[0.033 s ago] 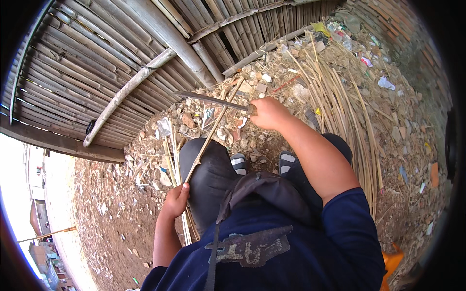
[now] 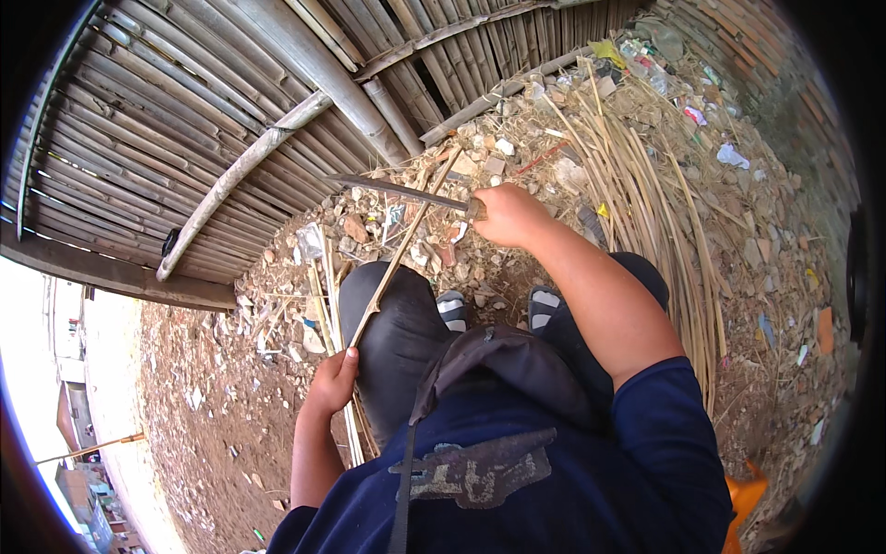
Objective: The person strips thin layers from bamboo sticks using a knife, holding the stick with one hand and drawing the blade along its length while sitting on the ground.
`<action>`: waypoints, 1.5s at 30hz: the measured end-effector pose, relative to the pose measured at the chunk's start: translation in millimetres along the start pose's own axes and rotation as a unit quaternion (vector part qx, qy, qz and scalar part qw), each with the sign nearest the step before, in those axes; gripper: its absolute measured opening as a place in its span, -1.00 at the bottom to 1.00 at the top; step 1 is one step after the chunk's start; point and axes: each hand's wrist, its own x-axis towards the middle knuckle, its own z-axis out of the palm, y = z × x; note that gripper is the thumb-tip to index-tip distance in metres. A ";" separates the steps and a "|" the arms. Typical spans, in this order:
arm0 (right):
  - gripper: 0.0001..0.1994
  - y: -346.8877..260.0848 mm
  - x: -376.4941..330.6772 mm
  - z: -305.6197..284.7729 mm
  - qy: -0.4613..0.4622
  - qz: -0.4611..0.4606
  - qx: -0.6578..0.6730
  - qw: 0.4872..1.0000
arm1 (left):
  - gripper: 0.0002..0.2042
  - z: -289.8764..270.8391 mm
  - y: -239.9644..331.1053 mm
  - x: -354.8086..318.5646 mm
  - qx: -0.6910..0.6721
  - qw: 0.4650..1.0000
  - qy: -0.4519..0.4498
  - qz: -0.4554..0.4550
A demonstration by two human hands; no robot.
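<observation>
My right hand (image 2: 512, 216) is closed around the short handle of a long-bladed knife (image 2: 399, 190), whose dark blade points left. Held in my left hand (image 2: 333, 381), beside my left knee, is a thin bamboo strip (image 2: 392, 265) with knobbly nodes. It slants up and away from me, and the blade crosses it near its far end. Whether the edge bites into the bamboo is too small to tell. Several pale split strips (image 2: 329, 294) stand or lie by my left leg, running under my left arm.
A large bundle of long bamboo strips (image 2: 657, 222) lies on the ground to my right. A slatted bamboo wall (image 2: 138, 138) with round poles rises ahead and left. Stones and litter cover the ground. An orange object (image 2: 746, 499) sits behind my right side.
</observation>
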 end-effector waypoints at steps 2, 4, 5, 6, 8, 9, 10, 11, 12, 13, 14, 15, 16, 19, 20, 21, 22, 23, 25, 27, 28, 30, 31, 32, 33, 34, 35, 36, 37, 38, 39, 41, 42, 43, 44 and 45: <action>-0.63 -6.0 -3.0 0.6 -0.021 -0.015 -0.024 0.999 | -0.37 0.2 -0.9 0.7 -0.009 1.000 -0.007 -0.007; -0.64 -8.2 -4.7 1.9 -0.027 -0.029 -0.039 0.998 | -0.38 0.5 -4.4 0.6 -0.009 1.000 -0.010 -0.004; -0.64 -9.5 -4.7 2.5 -0.023 -0.035 -0.043 0.998 | -0.39 0.1 -3.1 -0.2 -0.005 1.000 -0.007 0.000; -0.64 -10.8 -3.9 3.1 -0.019 -0.041 -0.047 0.998 | -0.39 0.1 -0.3 -1.4 -0.002 1.000 -0.004 0.004; -0.64 2.3 5.7 2.3 -0.025 -0.037 -0.045 0.998 | -0.40 -0.8 1.6 -1.5 0.002 1.000 -0.009 0.003; -0.64 6.2 10.9 1.9 -0.023 -0.025 -0.035 0.999 | -0.40 -1.5 0.9 -0.1 0.000 1.000 -0.013 -0.004; -0.63 11.0 13.5 2.8 -0.022 -0.014 -0.025 0.999 | -0.40 -2.3 0.6 0.5 -0.002 1.000 -0.018 -0.010; -0.63 16.4 13.5 0.5 0.019 0.014 0.012 1.000 | -0.40 -2.7 1.1 -0.4 0.005 1.000 -0.009 -0.006; -0.63 18.2 14.5 -0.4 0.031 0.011 0.012 0.999 | -0.40 -2.0 1.8 -2.2 0.011 1.000 -0.002 -0.001; -0.63 17.0 11.2 -1.2 0.041 0.012 0.013 0.999 | -0.40 -0.1 1.3 -3.1 0.018 1.000 0.002 0.001; -0.63 15.1 8.7 -3.1 0.051 0.013 0.014 0.999 | -0.40 -0.1 1.0 -2.8 0.015 1.000 0.004 0.000; -0.62 12.6 8.3 -7.9 0.015 0.029 0.026 0.999 | -0.40 -0.9 0.7 -2.6 0.012 1.000 0.006 0.000; -0.62 13.4 7.5 -6.4 0.009 0.024 0.025 0.999 | -0.39 0.0 0.6 -1.4 0.008 1.000 0.005 0.001; -0.63 5.7 1.9 -7.5 -0.036 0.002 0.004 0.999 | -0.39 0.7 -1.9 1.5 0.007 1.000 -0.003 -0.003; -0.63 1.8 0.0 -4.8 -0.032 -0.009 -0.011 0.999 | -0.38 0.4 -2.9 1.2 0.006 1.000 -0.004 -0.004; -0.63 -1.8 -2.6 -1.7 -0.029 -0.020 -0.027 0.999 | -0.38 0.9 -3.7 0.9 0.001 1.000 -0.003 0.001; -0.64 -5.0 -3.7 0.9 -0.025 -0.032 -0.041 0.998 | -0.38 0.8 -4.3 -0.2 -0.002 1.000 -0.003 0.005; -0.64 -9.8 -5.0 -2.1 -0.028 -0.028 -0.045 0.998 | -0.38 0.6 -4.6 -1.2 -0.006 1.000 -0.002 0.008; -0.65 -4.2 3.5 -6.7 -0.046 -0.035 -0.044 0.997 | -0.38 -0.6 -1.0 -0.3 -0.005 1.000 -0.005 0.010; -0.67 -2.2 5.1 -6.6 -0.060 -0.023 -0.035 0.997 | -0.39 -0.5 -1.7 -0.8 -0.002 1.000 -0.004 0.009; -0.67 -1.5 5.5 -5.1 -0.053 -0.023 -0.033 0.998 | -0.40 -0.1 -2.4 -0.2 0.001 1.000 0.000 0.008; -0.67 1.4 5.6 0.3 -0.037 -0.024 -0.029 0.999 | -0.41 -0.7 -0.6 -0.6 0.003 1.000 0.007 0.009; -0.67 0.6 5.5 -0.5 -0.040 -0.023 -0.034 0.998 | -0.41 -0.7 2.2 -2.4 0.002 1.000 0.008 0.010; -0.67 -1.0 5.3 -2.1 -0.043 -0.023 -0.039 0.998 | -0.41 -0.3 3.7 -3.2 0.000 1.000 0.009 0.011; -0.67 -1.5 5.4 -3.0 -0.047 -0.023 -0.043 0.998 | -0.41 0.5 2.1 -1.9 -0.003 1.000 0.006 0.009; -0.67 -0.3 5.8 -3.6 -0.042 -0.013 -0.032 0.998 | -0.41 -0.4 -0.5 -1.0 -0.005 1.000 0.004 0.007; -0.67 3.3 6.8 -4.5 -0.038 -0.004 -0.021 0.999 | -0.41 -0.5 -2.6 -0.1 -0.007 1.000 0.001 0.005; -0.67 7.5 7.3 -4.9 -0.034 0.006 -0.010 0.999 | -0.41 0.4 -4.4 -0.2 0.000 1.000 0.000 0.006; -0.67 13.4 8.9 -5.3 -0.015 0.005 -0.004 1.000 | -0.41 0.9 -5.7 0.3 0.006 1.000 0.002 0.009; -0.67 19.8 9.9 -5.4 0.004 0.005 0.003 1.000 | -0.41 0.6 -5.3 0.5 0.012 1.000 0.003 0.012; -0.67 24.2 11.4 -5.6 0.023 0.005 0.010 1.000 | -0.42 0.0 -3.1 0.3 0.012 1.000 0.007 0.012; -0.68 23.3 10.9 -4.6 0.023 0.000 0.009 1.000 | -0.42 0.7 2.1 -0.7 0.012 1.000 0.010 0.012; -0.68 21.7 10.3 -3.9 0.023 -0.003 0.008 1.000 | -0.42 0.5 3.2 -0.8 0.009 1.000 0.011 0.011; -0.68 14.1 7.7 -5.3 0.002 -0.003 0.005 1.000 | -0.42 1.5 2.9 -1.8 0.005 1.000 0.013 0.008; -0.69 2.2 2.7 -8.5 -0.020 -0.002 0.001 1.000 | -0.42 2.3 2.8 -2.4 0.001 1.000 0.013 0.005; -0.69 -5.6 -0.9 -8.3 -0.043 -0.001 -0.002 0.999 | -0.42 2.6 2.8 -2.4 -0.001 1.000 0.010 0.006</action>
